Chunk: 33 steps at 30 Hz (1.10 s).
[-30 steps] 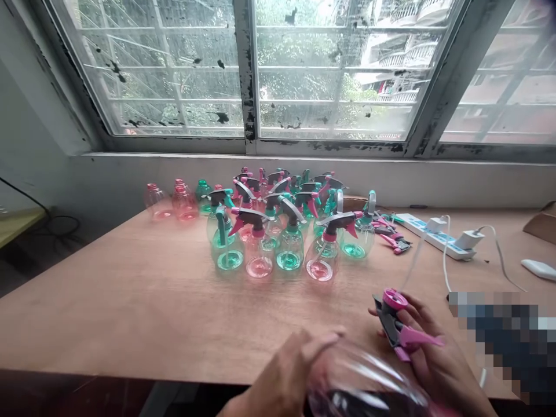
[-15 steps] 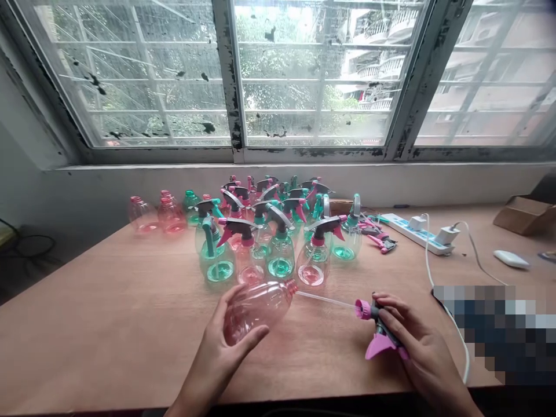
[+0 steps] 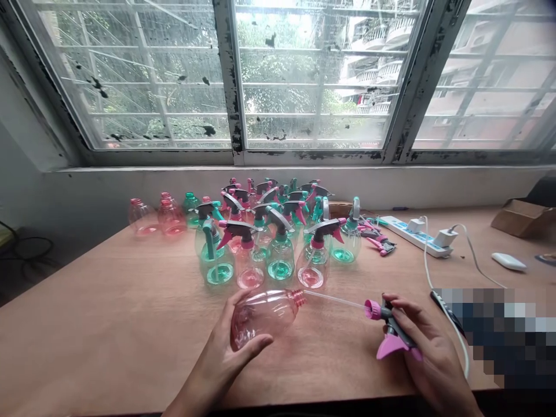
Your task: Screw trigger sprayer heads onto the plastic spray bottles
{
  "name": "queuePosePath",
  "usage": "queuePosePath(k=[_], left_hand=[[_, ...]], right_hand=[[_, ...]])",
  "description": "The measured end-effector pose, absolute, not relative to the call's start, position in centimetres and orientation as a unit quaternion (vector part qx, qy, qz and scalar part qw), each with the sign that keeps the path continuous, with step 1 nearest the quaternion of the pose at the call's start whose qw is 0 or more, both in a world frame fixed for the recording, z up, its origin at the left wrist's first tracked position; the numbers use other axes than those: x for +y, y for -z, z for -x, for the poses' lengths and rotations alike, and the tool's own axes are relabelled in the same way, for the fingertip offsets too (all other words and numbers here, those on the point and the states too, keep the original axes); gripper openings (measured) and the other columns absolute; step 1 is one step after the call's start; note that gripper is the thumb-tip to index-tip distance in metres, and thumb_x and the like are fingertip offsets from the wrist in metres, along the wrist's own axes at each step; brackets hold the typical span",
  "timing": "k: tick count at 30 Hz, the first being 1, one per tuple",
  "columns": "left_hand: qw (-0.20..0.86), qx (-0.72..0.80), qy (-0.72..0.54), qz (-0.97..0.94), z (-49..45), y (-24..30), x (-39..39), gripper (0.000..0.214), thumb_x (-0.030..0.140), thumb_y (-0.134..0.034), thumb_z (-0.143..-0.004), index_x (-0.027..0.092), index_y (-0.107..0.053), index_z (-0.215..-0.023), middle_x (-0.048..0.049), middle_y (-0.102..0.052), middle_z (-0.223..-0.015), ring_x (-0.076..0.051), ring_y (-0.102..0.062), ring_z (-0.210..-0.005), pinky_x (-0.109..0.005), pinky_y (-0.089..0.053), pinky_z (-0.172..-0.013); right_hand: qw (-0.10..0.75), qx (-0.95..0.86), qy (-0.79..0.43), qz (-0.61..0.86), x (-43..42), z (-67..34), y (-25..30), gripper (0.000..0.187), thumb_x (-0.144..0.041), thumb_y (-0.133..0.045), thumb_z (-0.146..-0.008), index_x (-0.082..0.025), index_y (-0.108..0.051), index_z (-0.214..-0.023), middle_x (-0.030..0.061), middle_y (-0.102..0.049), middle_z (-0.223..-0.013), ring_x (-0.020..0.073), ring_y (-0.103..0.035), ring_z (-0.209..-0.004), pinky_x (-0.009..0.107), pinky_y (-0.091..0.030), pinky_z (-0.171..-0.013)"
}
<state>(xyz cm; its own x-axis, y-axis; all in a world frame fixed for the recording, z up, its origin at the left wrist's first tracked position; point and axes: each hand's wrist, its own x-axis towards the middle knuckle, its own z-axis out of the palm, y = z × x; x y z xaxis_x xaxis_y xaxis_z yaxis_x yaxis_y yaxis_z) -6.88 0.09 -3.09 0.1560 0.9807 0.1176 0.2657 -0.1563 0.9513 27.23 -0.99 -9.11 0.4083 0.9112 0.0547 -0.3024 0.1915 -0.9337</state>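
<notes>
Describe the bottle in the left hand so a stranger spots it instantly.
Find the wooden table below the window, then its cluster of spray bottles. Nearer than these, the left hand holds a translucent pink bottle, neck rightward. Unlike its upright neighbours, it is tipped sideways.

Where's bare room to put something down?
The brown wooden table is bare left of the left hand, and between the right hand and long white power strip. It's crowded behind the held pink plastic bottle: pink and green spray bottles stand close together.

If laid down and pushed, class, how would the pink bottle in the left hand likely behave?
The pink bottle shows no liquid, so it is probably light. Its rounded sides suggest it might roll. Its glossy surface may feel slippery.
</notes>
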Motion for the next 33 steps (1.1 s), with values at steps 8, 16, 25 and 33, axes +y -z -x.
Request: queuePosePath(k=[8, 16, 25, 33], left_hand=[[0.397, 0.498, -0.417, -0.649, 7.30, 4.01, 0.39, 0.070, 0.043, -0.073, -0.089, 0.029, -0.037, -0.147, -0.0129, -0.049, -0.156, -0.034, -0.049, -0.143, -0.052, -0.037, -0.121], [0.317, 0.494, -0.399, -0.704, 7.39, 3.86, 0.28, 0.058, 0.047, -0.073, -0.089, 0.036, -0.051, -0.141, -0.0053, -0.057, -0.150, -0.035, -0.053, -0.138, -0.048, -0.042, -0.116], [0.339, 0.491, -0.389, -0.702, 7.62, 3.97, 0.47, 0.052, 0.051, -0.058, -0.098, 0.034, -0.044, -0.146, -0.0060, -0.045, -0.160, -0.032, -0.049, -0.142, -0.047, -0.037, -0.121], [0.352, 0.500, -0.399, -0.683, 7.33, 3.74, 0.53, 0.051, 0.050, -0.060, -0.097, 0.033, -0.047, -0.143, -0.0057, -0.051, -0.156, -0.031, -0.059, -0.133, -0.042, -0.046, -0.113]], right_hand=[[0.680, -0.346, -0.462, 0.451, -1.26, -26.97, 8.73, 0.023, -0.043, -0.085, -0.078, -0.026, -0.079, -0.093, 0.0061, -0.061, -0.127, 0.0390, -0.041, -0.140, 0.015, -0.062, -0.070], [0.681, -0.328, -0.480, 0.446, -0.80, -27.23, 8.98, 0.025, -0.042, -0.085, -0.078, -0.029, -0.078, -0.099, 0.0035, -0.057, -0.131, 0.0341, -0.043, -0.134, 0.014, -0.061, -0.071], [0.700, -0.306, -0.473, 0.438, -1.01, -26.95, 8.70, 0.026, -0.040, -0.089, -0.074, -0.028, -0.078, -0.094, 0.0035, -0.059, -0.130, 0.0363, -0.039, -0.140, 0.012, -0.061, -0.071], [0.714, -0.280, -0.476, 0.431, -1.15, -27.35, 8.67, 0.027, -0.041, -0.089, -0.072, -0.030, -0.078, -0.094, 0.0026, -0.058, -0.131, 0.0428, -0.027, -0.150, 0.013, -0.062, -0.071]])
